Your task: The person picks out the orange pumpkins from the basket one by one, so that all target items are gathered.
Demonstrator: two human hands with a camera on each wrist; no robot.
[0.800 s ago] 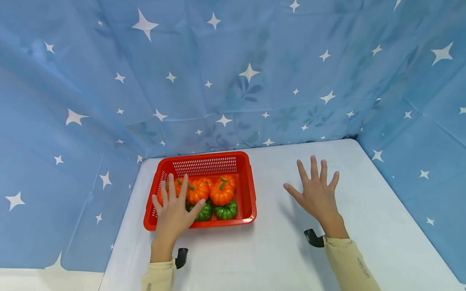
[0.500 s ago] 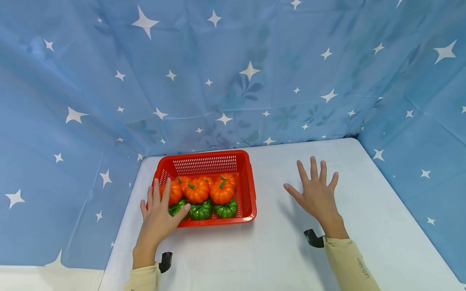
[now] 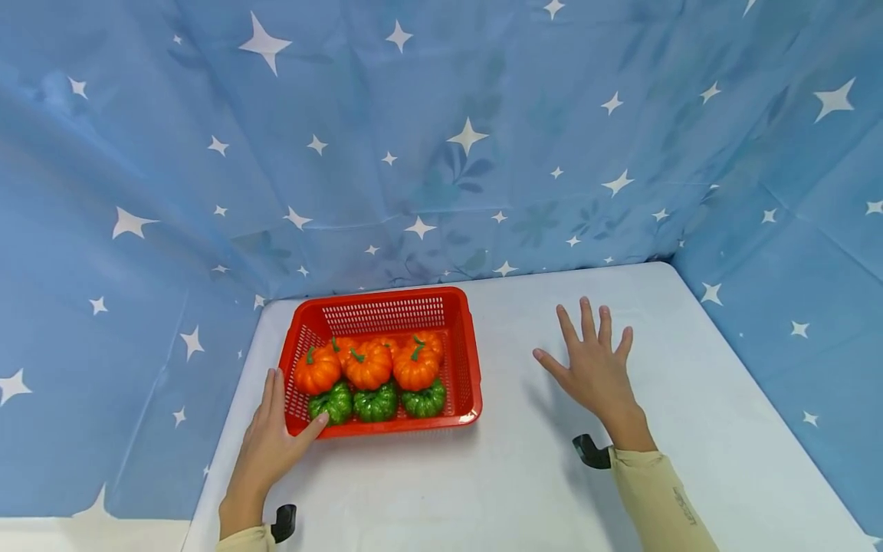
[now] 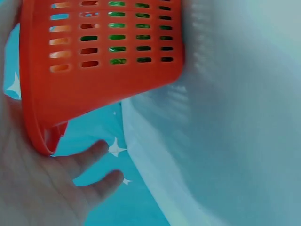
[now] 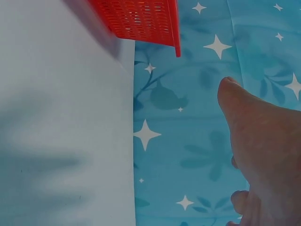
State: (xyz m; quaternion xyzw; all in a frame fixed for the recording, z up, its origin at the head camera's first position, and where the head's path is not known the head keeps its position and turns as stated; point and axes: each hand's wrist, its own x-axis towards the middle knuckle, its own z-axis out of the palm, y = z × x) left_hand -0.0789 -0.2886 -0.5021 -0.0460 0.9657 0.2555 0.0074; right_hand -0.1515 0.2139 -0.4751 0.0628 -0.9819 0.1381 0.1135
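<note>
Possible tilting of the rectangular red perforated plastic basket (image 3: 414, 427) in any one-sided lift, with left grip (image 3: 267, 447) wide at near corner and right grip (image 3: 596, 374) wide, well apart.

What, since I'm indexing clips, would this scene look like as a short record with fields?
container: red basket with perforated walls, on a white table
contents: orange pumpkins; three green pumpkins in a row nearest the person
left hand: at the basket's near left corner, seemingly touching it, thumb at the near rim
right hand: raised over the table right of the basket, fingers spread, holding nothing
backdrop: blue cloth with white stars
</note>
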